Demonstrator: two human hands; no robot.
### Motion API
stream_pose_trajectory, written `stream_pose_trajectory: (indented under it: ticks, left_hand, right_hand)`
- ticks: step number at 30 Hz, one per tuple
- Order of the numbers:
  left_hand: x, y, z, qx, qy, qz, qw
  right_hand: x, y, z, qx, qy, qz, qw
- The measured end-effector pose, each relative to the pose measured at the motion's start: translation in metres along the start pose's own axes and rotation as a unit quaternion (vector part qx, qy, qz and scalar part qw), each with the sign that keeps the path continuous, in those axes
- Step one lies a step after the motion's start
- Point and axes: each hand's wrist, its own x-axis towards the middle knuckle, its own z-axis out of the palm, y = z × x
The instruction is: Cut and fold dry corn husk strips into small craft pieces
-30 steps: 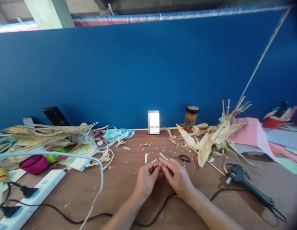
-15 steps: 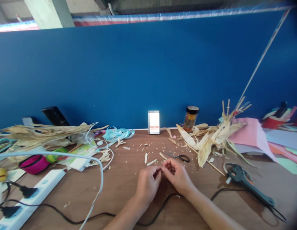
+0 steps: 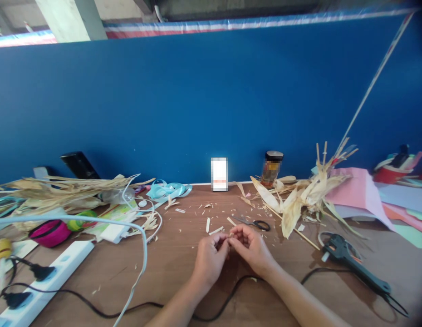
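My left hand (image 3: pixel 213 256) and my right hand (image 3: pixel 250 247) meet fingertip to fingertip above the middle of the brown table (image 3: pixel 170 272). Both are closed in a pinch. Whatever sits between the fingertips is too small to name, though a pale speck shows there. Just beyond my fingers lie black-handled scissors (image 3: pixel 262 225) and short pale husk strips (image 3: pixel 216 230). Small husk scraps are scattered around them.
At right are a glue gun (image 3: pixel 357 263), dried corn husks (image 3: pixel 302 200) and pink paper (image 3: pixel 354 190). A jar (image 3: pixel 271 170) stands at the back. On the left are a power strip (image 3: pixel 51 281), blue ribbon (image 3: pixel 168 190) and a husk pile (image 3: pixel 61 188). A black cord (image 3: pixel 228 302) runs beneath my arms.
My hands stay together in nearly the same place, with the fingertips shifting slightly. Nothing else on the table has visibly moved.
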Motion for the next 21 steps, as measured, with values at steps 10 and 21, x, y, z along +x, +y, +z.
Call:
stream_pose_trajectory:
  ticks: [10,21]
  left_hand:
    - [-0.0001,0.0017,0.0016,-0.029,-0.019,-0.029,0.999]
    - [0.0033,-0.0017,0.0008,-0.083,-0.013,-0.1,0.991]
  right_hand:
    - [0.0013,-0.0055,-0.0032,0.017,0.0,0.017,1.0]
    - [0.0015,-0.0057,-0.0032,0.07,0.013,0.055,0.996]
